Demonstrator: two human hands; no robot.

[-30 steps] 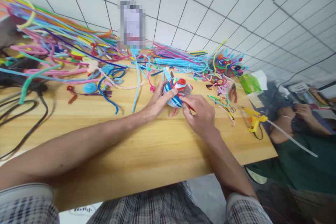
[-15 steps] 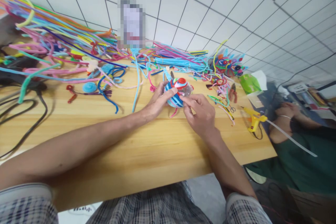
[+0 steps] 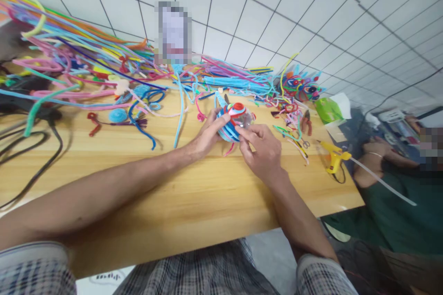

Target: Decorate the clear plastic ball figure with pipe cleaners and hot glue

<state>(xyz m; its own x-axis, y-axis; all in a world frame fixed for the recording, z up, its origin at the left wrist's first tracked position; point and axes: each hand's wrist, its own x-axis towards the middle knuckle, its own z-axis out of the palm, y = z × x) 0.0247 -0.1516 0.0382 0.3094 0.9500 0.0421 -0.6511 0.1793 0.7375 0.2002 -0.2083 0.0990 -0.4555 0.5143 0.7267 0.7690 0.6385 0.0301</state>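
Right hand slightly leftward, fingers apparently closed, with left hand, on striped craft.

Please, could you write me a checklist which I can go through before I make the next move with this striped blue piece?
1. Left hand steadies the striped blue piece: ok, its thumb lies on top.
2. Right hand is in position: ok, its fingertips are at the piece's right side.
3. Right fingertips have a firm grip: cannot tell, the contact is too small to see.
4. Pink end is tucked in: not ok, it sticks out below.
5. Yellow glue gun is away from both hands: ok, it lies far to the right.
6. Glue gun is hot: cannot tell.
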